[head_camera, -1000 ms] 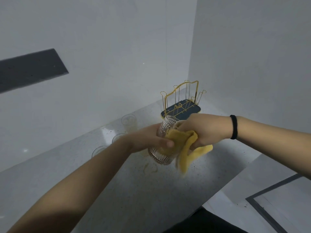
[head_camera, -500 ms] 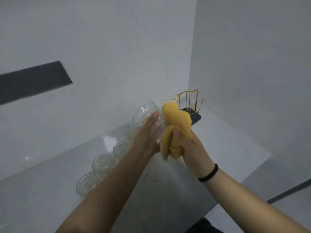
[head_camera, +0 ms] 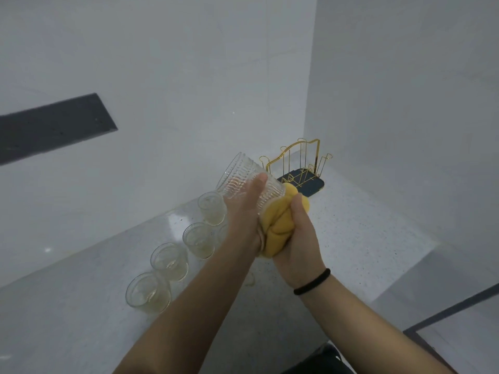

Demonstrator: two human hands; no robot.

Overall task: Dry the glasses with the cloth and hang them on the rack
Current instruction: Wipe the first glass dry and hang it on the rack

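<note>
Both hands are up in front of the person, close together. On the left, the left hand (head_camera: 247, 209) wraps its fingers and thumb around a clear ribbed glass (head_camera: 244, 180). This glass is tipped on its side in the air, with its open end toward the right hand. The right hand (head_camera: 297, 238) squeezes a bunched yellow cloth (head_camera: 278, 225) tight in its fist. One end of the cloth pushes against the open end of the glass, maybe a little way inside, but that part is hard to see. A black band (head_camera: 313, 282) goes around the right wrist.

Below and left of the left hand, more glasses (head_camera: 168, 261) stand upright in a row on the speckled counter (head_camera: 351, 225). Past both hands, in the corner, sits the gold wire rack (head_camera: 297, 160) on a dark tray (head_camera: 314, 186).
</note>
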